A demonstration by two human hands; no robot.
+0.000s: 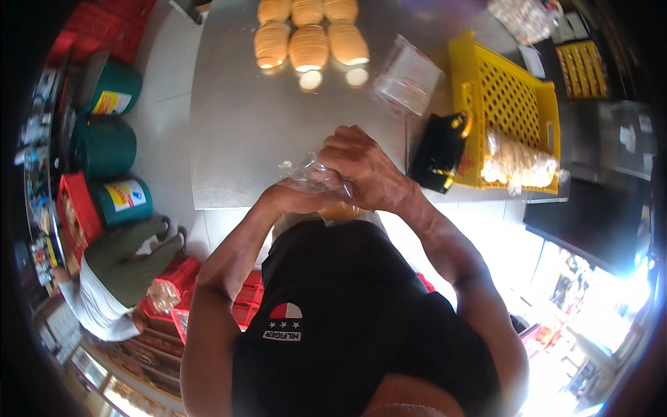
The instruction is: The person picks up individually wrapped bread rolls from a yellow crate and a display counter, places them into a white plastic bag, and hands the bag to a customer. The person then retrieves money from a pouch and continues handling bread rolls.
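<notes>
Close to my body, at the table's near edge, both hands work on a clear plastic bag [306,176] with a brown, bread-like item [338,212] low inside it. My right hand [356,167] is closed in a fist over the bag's gathered neck. My left hand [306,197] is wrapped round the bag just below, its fingers partly hidden by the right hand and the plastic. Beyond them, sliced bread loaves [308,47] lie in rows on the steel table [243,132], with cut end pieces [310,80] beside them.
A stack of clear plastic bags [407,76] lies right of the loaves. Further right are a black box-like object [439,153] and a yellow crate [500,76] holding bagged bread [517,163]. At left stand green bins [104,147]; a person [111,278] bends by red crates [174,281].
</notes>
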